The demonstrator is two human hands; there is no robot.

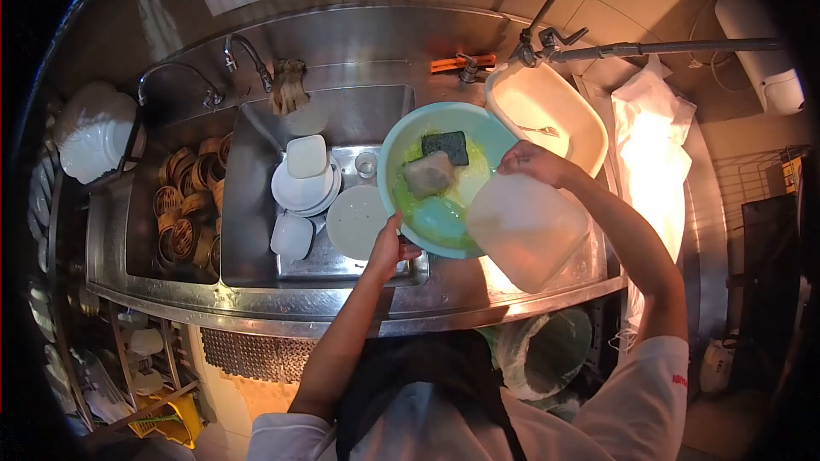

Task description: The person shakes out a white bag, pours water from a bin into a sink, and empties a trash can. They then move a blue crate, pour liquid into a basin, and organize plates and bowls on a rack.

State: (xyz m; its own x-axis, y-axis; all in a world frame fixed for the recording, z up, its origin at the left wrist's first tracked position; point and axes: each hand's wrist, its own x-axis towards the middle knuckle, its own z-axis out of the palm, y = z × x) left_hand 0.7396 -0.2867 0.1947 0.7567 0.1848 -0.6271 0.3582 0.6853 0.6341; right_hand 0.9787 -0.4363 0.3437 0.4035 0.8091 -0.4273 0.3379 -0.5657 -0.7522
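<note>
"At the green basin's (pixel 397 138) four o'clock?"
"Whitish plastic piece (pixel 531 235), right hand (pixel 536 164) closed on its twelve-o'clock edge. Probably light, slippery; grip the edge."
"Left hand (pixel 389 252)?"
"Half-open, against the seven-o'clock rim."

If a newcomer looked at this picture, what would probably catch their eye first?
Most likely the pale green basin near the middle, with a dark sponge in its yellow-green liquid and the right hand holding a pale, squarish piece over its right edge. Next might come the brightly lit white plastic at the right, then the bamboo steamers piled in the left-hand sink.
</note>
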